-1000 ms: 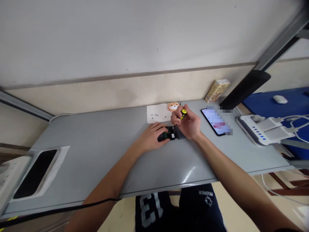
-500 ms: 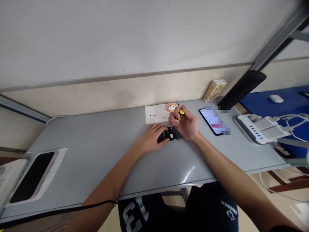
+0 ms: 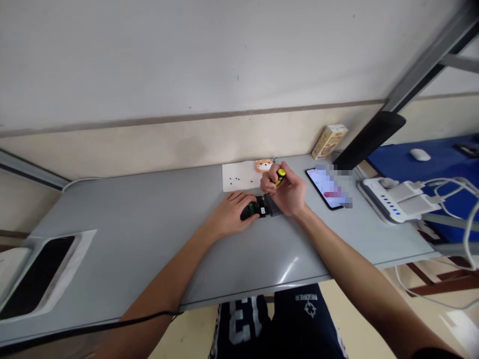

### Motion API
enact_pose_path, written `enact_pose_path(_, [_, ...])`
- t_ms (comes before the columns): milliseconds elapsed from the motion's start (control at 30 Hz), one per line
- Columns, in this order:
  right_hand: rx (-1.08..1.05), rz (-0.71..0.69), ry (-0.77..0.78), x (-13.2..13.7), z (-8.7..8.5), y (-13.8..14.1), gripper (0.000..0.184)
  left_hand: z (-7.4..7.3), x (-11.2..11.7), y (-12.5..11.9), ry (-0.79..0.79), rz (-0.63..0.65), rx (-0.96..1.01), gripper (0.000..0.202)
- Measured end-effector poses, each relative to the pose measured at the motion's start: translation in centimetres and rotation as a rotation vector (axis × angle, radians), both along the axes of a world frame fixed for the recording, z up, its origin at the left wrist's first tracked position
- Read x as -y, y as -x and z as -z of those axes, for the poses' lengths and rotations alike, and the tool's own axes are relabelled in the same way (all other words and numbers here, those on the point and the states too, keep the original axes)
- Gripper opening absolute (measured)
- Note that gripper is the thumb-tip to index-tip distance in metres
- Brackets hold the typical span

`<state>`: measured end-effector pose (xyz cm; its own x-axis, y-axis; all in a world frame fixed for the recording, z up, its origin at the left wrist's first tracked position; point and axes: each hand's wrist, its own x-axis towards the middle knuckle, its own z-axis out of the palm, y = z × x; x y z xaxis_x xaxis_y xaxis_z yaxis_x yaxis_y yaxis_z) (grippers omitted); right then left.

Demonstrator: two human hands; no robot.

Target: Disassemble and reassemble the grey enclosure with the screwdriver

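Observation:
My left hand (image 3: 232, 214) is closed around the left end of a small black device (image 3: 262, 210), which looks like an opened computer mouse with a green circuit board showing. Thumb and fingers hold it against the desk from both sides. In my right fist (image 3: 287, 191) is a yellow-and-black screwdriver (image 3: 281, 173), its handle end up. The screwdriver's tip is mostly hidden behind the hand, over the device's right part. A dark grey block (image 3: 274, 206) lies against the device's right side, partly under my right hand. Several tiny dark screws (image 3: 235, 179) lie on white paper (image 3: 229, 171) behind my hands.
An orange bear-face item (image 3: 264, 165) sits on the paper. To the right are a lit phone (image 3: 322, 187), a drink carton (image 3: 329, 141), a black post-like object (image 3: 368, 139) and a power strip with plugs (image 3: 381, 202). A dark-screened device (image 3: 41, 274) lies at the left.
The whole view has shifted slightly, so the desk things sit a little further left. My legs have moved closer together. Both hands keep their grips, with hardly any visible motion.

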<state>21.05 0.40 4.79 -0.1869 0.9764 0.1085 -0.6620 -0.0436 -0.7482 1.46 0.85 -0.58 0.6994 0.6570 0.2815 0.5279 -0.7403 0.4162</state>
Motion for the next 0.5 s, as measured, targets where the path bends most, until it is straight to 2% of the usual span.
enact_pose_path(100, [-0.029,0.007,0.032,0.1,-0.2,0.0,0.044,0.2,-0.1,0.0,0.037,-0.006,0.081,0.027])
enact_pose_path(233, [-0.101,0.038,0.028,0.0,-0.7,-0.5,0.043,0.5,-0.1,-0.1,0.070,-0.031,0.225,0.008])
enact_pose_path(500, [-0.220,0.145,0.046,-1.4,-0.8,-3.1,0.037,0.6,-0.9,0.3,0.107,-0.132,0.392,0.015])
